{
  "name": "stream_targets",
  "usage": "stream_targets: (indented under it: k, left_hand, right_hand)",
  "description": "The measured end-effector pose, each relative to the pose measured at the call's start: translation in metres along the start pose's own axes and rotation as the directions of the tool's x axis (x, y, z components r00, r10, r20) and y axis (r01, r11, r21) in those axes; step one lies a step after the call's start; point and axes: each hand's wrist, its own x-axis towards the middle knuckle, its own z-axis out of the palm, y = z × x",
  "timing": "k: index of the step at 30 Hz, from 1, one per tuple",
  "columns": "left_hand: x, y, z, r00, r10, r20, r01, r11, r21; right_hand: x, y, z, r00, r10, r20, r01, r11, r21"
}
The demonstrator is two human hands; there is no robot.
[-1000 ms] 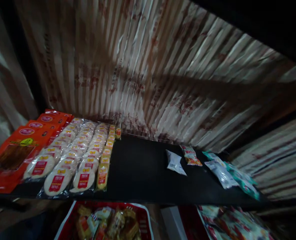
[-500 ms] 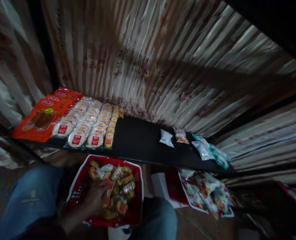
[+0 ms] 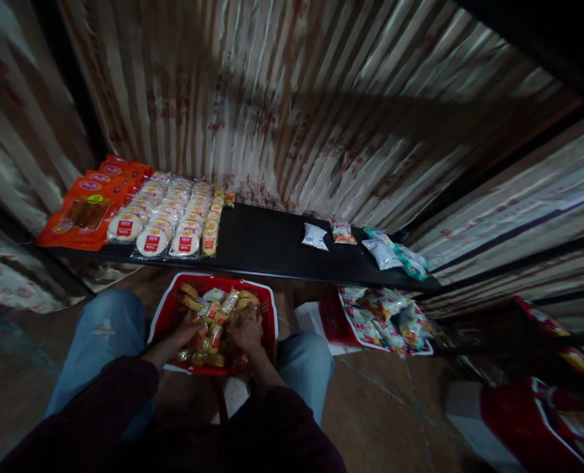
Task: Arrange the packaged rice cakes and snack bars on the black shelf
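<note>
Between my knees stands a red basket (image 3: 160,322) with a white rim, filled with small yellow wrapped snacks (image 3: 215,338). Both hands reach into it. My left hand (image 3: 188,328) is at the left of the pile, touching the snacks; its fingertips are dim among the wrappers. On the right side of the pile lies my right hand (image 3: 248,328), fingers pointing forward over the snacks. Whether either hand grips a packet cannot be made out. Beyond the basket, a narrow row of yellow packets (image 3: 210,238) stands on the black shelf (image 3: 267,240).
Orange bags (image 3: 87,207) and rows of round white crackers (image 3: 151,242) fill the shelf's left end. Small white packets (image 3: 314,236) and green packets (image 3: 412,261) lie to the right. Below is another red basket (image 3: 335,318) of snack bags; a further red basket (image 3: 508,414) stands at lower right.
My right hand has come into view and is now in the basket. My left hand has shifted toward the pile's left side. The view has moved, showing more of the floor and the right-hand basket.
</note>
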Motion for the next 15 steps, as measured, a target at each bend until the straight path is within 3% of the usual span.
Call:
stream_targets:
  k: [2, 4, 7, 9, 12, 14, 15]
  left_hand:
    - [0.000, 0.000, 0.010, 0.993, -0.005, 0.115, 0.010, 0.999, -0.045]
    - [-0.001, 0.003, 0.017, 0.979, 0.072, 0.190, -0.068, 0.997, -0.029]
    - [-0.009, 0.014, 0.018, 0.948, 0.205, 0.245, -0.230, 0.970, 0.080]
    - [-0.015, 0.024, 0.013, 0.928, 0.243, 0.284, -0.294, 0.943, 0.153]
    - [-0.016, 0.032, 0.002, 0.916, 0.287, 0.280, -0.353, 0.908, 0.225]
    - [-0.007, 0.029, -0.004, 0.952, 0.282, 0.115, -0.304, 0.910, 0.282]
    - [0.000, 0.025, -0.006, 0.974, 0.226, -0.003, -0.212, 0.921, 0.325]
  right_hand:
    - [-0.014, -0.010, 0.014, 0.985, -0.140, 0.096, 0.139, 0.990, 0.018]
    - [-0.028, -0.020, 0.021, 0.955, -0.228, 0.189, 0.214, 0.972, 0.093]
    - [-0.040, -0.028, 0.011, 0.934, -0.310, 0.177, 0.289, 0.948, 0.135]
    - [-0.038, -0.025, -0.003, 0.960, -0.238, 0.150, 0.213, 0.962, 0.169]
    - [-0.021, -0.011, -0.020, 1.000, -0.006, -0.028, 0.012, 0.976, 0.218]
    - [-0.005, 0.001, -0.022, 0.980, 0.175, -0.091, -0.142, 0.948, 0.286]
    - [0.002, 0.006, -0.021, 0.965, 0.249, -0.087, -0.211, 0.927, 0.311]
